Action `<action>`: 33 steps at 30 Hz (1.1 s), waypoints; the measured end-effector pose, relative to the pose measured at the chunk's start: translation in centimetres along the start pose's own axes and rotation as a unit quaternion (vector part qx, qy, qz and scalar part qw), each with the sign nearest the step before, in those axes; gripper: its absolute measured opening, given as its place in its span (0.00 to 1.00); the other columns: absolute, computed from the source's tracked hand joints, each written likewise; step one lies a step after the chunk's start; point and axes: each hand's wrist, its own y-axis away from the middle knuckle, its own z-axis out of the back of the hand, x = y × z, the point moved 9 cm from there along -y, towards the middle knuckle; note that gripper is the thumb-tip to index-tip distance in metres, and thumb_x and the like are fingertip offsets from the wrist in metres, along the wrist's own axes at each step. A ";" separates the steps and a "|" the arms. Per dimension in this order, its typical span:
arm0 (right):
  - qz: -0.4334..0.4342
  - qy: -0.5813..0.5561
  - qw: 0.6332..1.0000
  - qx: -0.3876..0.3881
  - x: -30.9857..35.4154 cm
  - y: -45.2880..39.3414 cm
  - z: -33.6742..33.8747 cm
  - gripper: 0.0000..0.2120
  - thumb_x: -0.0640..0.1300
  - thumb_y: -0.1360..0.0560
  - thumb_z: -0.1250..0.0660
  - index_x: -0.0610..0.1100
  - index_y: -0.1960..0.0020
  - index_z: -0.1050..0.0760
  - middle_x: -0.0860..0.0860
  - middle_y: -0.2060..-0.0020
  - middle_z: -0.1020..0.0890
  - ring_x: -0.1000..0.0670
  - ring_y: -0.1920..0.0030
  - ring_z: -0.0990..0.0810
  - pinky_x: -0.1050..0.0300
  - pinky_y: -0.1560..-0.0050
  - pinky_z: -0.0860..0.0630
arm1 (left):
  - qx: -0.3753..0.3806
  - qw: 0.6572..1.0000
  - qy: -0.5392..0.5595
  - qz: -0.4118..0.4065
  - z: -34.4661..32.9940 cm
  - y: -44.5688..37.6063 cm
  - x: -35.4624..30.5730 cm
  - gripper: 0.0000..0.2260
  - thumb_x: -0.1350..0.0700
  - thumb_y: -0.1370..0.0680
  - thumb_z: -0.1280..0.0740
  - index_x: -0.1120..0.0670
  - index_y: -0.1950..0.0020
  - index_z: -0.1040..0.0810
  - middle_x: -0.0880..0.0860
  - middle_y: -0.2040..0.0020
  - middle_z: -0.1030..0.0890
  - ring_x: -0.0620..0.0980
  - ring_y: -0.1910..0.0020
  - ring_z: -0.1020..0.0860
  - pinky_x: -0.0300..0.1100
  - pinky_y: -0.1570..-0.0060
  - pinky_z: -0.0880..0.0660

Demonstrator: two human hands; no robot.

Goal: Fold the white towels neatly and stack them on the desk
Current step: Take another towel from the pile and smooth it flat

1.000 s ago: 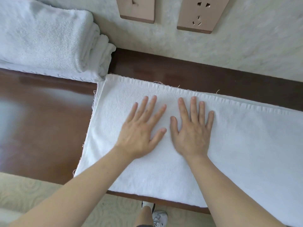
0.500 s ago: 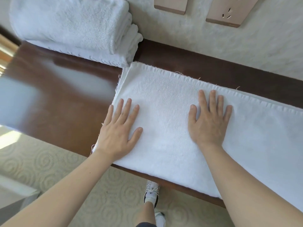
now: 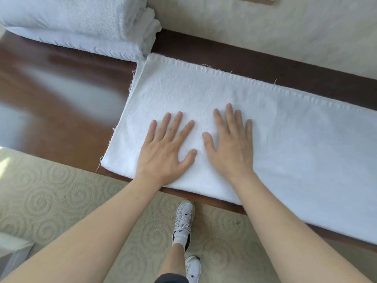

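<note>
Smoothing a half-folded white towel [image 3: 265, 139] flat on the dark wooden bench [image 3: 61, 103], left hand [image 3: 165, 152] and right hand [image 3: 230, 148] side by side, fingers [image 3: 179, 121] straight, spread, gripping nothing. Next, probably: pinching one short end and folding across, then adding to the folded towel stack [image 3: 81, 23] at far left.

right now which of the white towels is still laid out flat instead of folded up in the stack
The towel under both hands, the left hand and right hand pressing it flat. The stacked towels sit folded at the desk's far left.

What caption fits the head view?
Both hands, left and right, press flat on a white terry towel on the dark wooden desk.
</note>
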 end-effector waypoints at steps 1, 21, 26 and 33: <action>0.007 0.012 1.000 0.015 0.5 1.8 -0.7 0.33 0.63 0.19 0.54 0.51 0.18 0.49 0.47 0.18 0.50 0.44 0.19 0.53 0.40 0.21 0.59 | 0.001 1.000 0.001 -0.001 0.0 0.0 0.0 0.33 0.34 0.21 0.50 0.42 0.18 0.50 0.49 0.17 0.51 0.52 0.18 0.54 0.56 0.21 0.54; -0.112 0.037 0.992 0.033 -9.5 6.4 0.7 0.32 0.67 0.19 0.62 0.58 0.18 0.61 0.51 0.19 0.61 0.48 0.19 0.63 0.44 0.21 0.63 | -0.001 1.000 -0.004 -0.003 0.4 0.4 0.0 0.32 0.34 0.20 0.51 0.42 0.18 0.51 0.49 0.17 0.52 0.52 0.18 0.55 0.56 0.21 0.54; -0.214 0.041 0.976 0.008 -18.8 8.7 3.1 0.33 0.66 0.20 0.64 0.56 0.18 0.60 0.49 0.18 0.58 0.47 0.19 0.60 0.44 0.20 0.59 | 0.017 1.000 -0.004 -0.005 0.4 0.3 0.0 0.33 0.34 0.21 0.51 0.44 0.18 0.50 0.51 0.17 0.51 0.53 0.18 0.54 0.57 0.21 0.54; -0.243 0.044 0.969 -0.003 -19.9 9.1 3.2 0.32 0.64 0.18 0.62 0.54 0.18 0.60 0.49 0.18 0.58 0.46 0.19 0.61 0.43 0.20 0.60 | 0.009 0.991 0.071 -0.110 -0.7 0.0 -12.5 0.33 0.36 0.20 0.48 0.49 0.18 0.45 0.54 0.18 0.48 0.56 0.19 0.52 0.58 0.22 0.51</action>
